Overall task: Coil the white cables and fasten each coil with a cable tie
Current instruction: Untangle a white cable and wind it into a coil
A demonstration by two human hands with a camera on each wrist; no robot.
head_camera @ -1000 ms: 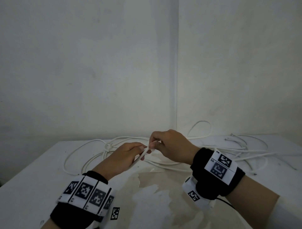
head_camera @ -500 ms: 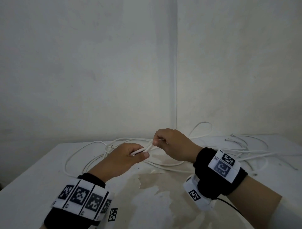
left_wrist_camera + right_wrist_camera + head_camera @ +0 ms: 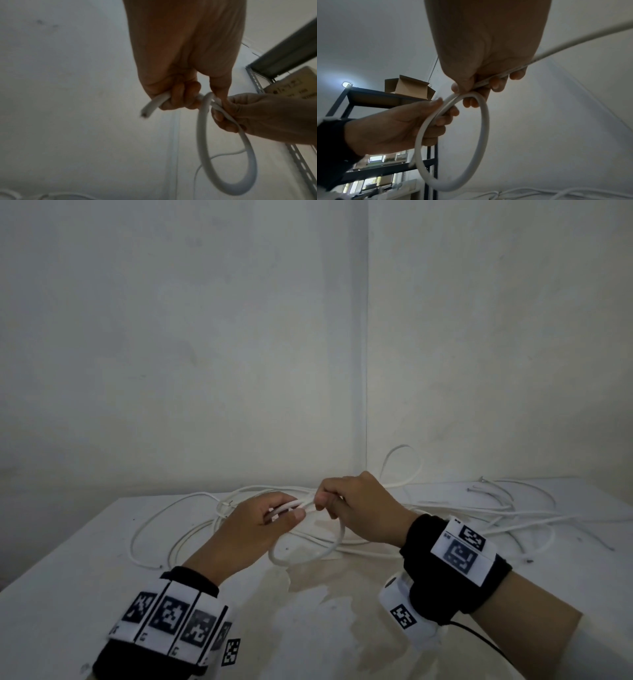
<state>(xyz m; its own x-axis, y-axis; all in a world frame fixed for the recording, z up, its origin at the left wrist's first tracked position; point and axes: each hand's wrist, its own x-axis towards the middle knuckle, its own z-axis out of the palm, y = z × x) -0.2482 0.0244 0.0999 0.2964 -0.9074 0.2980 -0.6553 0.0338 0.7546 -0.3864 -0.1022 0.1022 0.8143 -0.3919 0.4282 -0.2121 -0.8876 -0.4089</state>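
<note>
A thick white cable forms one round loop (image 3: 310, 556) hanging below my two hands, above the white table (image 3: 68, 559). My left hand (image 3: 274, 517) grips the cable near its cut end (image 3: 146, 115), fingers curled round it. Close to the right, my right hand (image 3: 329, 501) pinches the cable where the loop (image 3: 453, 142) crosses itself. In the right wrist view the rest of this cable (image 3: 573, 43) runs off to the upper right. The loop (image 3: 228, 148) also hangs in the left wrist view. No cable tie is visible.
Several more white cables (image 3: 479, 508) lie tangled across the back of the table, up to the wall corner (image 3: 366, 405). A dark metal shelf (image 3: 368, 97) with a cardboard box (image 3: 409, 86) stands behind me. The near tabletop has a stained patch (image 3: 325, 611).
The straight piece of cable held between my hands has been bent round into a full loop, which now hangs below them. Both hands have stayed close together above the table.
</note>
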